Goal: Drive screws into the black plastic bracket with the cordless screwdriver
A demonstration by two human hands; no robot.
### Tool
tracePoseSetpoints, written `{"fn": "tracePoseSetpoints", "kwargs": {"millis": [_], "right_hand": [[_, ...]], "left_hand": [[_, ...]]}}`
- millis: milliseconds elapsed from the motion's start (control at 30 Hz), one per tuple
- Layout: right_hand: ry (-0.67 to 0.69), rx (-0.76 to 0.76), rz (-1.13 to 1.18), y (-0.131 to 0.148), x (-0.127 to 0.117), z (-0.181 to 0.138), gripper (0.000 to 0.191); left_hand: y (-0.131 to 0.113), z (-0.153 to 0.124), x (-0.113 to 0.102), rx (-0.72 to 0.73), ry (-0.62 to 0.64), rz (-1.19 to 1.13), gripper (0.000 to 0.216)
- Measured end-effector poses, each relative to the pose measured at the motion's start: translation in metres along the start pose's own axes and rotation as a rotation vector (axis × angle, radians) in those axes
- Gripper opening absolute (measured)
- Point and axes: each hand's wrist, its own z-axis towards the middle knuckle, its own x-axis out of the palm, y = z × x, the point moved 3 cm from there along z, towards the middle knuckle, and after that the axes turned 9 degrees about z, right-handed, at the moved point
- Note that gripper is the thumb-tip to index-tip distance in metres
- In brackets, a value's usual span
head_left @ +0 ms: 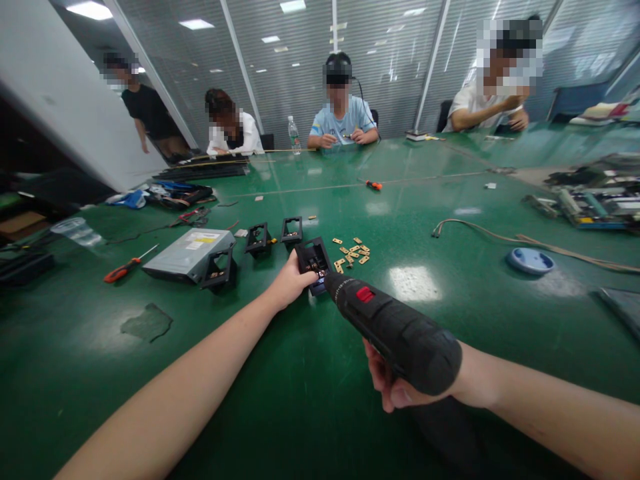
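Observation:
My left hand (291, 280) grips a black plastic frame (314, 248) on the green table, its thumb reaching into the opening. A black cordless drill (395, 327) with a red switch is in my right hand (387, 383), fingers wrapped round the handle. The drill's nose points into the frame; its tip is hidden there. Small brass plates (354, 252) with holes lie in a loose pile just right of the frame. Three similar black frames stand to the left: one (292, 231) close by, another (258, 240) beyond it, and a third (219, 272) nearer me.
A silver disc drive (193, 253), an orange screwdriver (125, 269) and a plastic cup (77, 232) sit on the left. Another screwdriver (373, 185) lies farther back. On the right are a blue dish (531, 261), cables (500, 233) and stacked parts (595, 200). Several people are across the table.

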Motion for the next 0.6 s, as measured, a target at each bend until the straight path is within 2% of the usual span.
{"fn": "tracePoseSetpoints", "kwargs": {"millis": [600], "right_hand": [[-0.021, 0.017, -0.01, 0.0028, 0.0025, -0.0008, 0.038]], "left_hand": [[0.0053, 0.0004, -0.0013, -0.024, 0.013, -0.039, 0.063]]}}
